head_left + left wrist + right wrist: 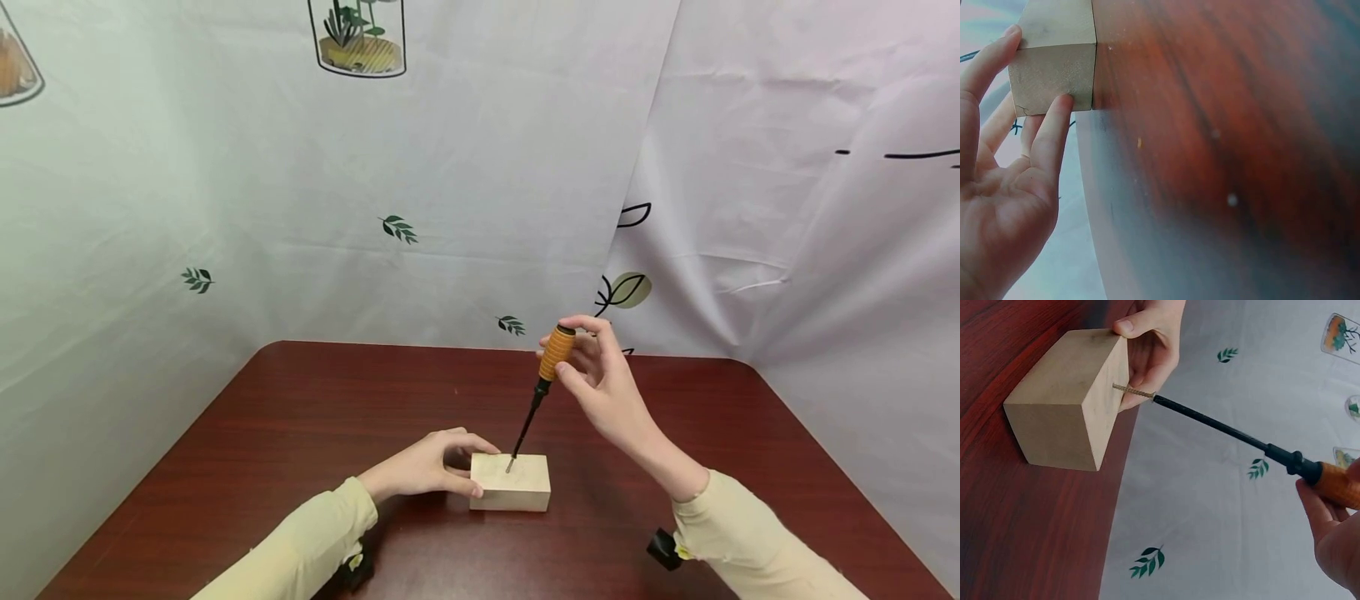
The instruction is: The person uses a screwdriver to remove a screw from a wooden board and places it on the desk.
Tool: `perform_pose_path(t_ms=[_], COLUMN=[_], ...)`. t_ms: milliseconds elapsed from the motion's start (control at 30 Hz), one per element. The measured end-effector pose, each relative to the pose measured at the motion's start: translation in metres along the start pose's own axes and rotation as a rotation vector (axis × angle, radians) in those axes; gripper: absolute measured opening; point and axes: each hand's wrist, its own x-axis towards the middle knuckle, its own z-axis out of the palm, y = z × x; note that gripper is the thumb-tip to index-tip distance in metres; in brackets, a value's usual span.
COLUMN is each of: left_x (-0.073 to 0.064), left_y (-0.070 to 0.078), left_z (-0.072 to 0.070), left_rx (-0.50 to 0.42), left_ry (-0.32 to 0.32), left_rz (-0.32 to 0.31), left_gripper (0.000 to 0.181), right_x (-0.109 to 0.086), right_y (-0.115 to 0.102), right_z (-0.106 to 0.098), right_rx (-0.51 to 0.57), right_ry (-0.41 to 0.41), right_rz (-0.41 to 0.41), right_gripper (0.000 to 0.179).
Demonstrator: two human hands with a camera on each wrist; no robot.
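A pale wooden block [510, 483] lies on the table, with a screw [1132, 391] standing in its top face. My left hand [427, 465] grips the block's left end, thumb on the near side and fingers around the far side; in the left wrist view its fingertips touch the block [1054, 78]. My right hand [607, 383] holds a screwdriver [557, 354] by its orange handle, a finger over the butt end. The black shaft [1210, 422] slants down to the left, and its tip meets the screw head.
The dark red wooden table [337, 400] has rounded far corners. A white cloth [480, 167] printed with leaves and jars hangs behind and beside it. Small black devices [664, 550] are strapped under both wrists.
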Motion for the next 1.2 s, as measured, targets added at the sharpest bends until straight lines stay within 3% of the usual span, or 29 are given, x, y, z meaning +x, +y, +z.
perform_pose_path(t_ms=[300,500,733,1200], left_x=[0.0,0.0,0.0,0.0], left_y=[0.001,0.001,0.0,-0.002], left_z=[0.0,0.001,0.0,0.001], left_rx=[-0.006,-0.01,-0.009,0.008], left_ry=[0.005,0.001,0.003,0.015], left_rz=[0.002,-0.013,-0.012,0.007], left_gripper=[0.048,0.048,0.048,0.049], right_x=[0.0,-0.001,-0.002,-0.004], right_y=[0.001,0.002,0.0,-0.001], right_z=[-0.001,-0.008,-0.014,-0.018], right_rx=[-0.157,-0.099,-0.129,-0.117], right_ry=[0.052,0.018,0.003,0.031], right_rz=[0.051,0.013,0.029,0.047], right_gripper=[0.056,0.055,0.059,0.056])
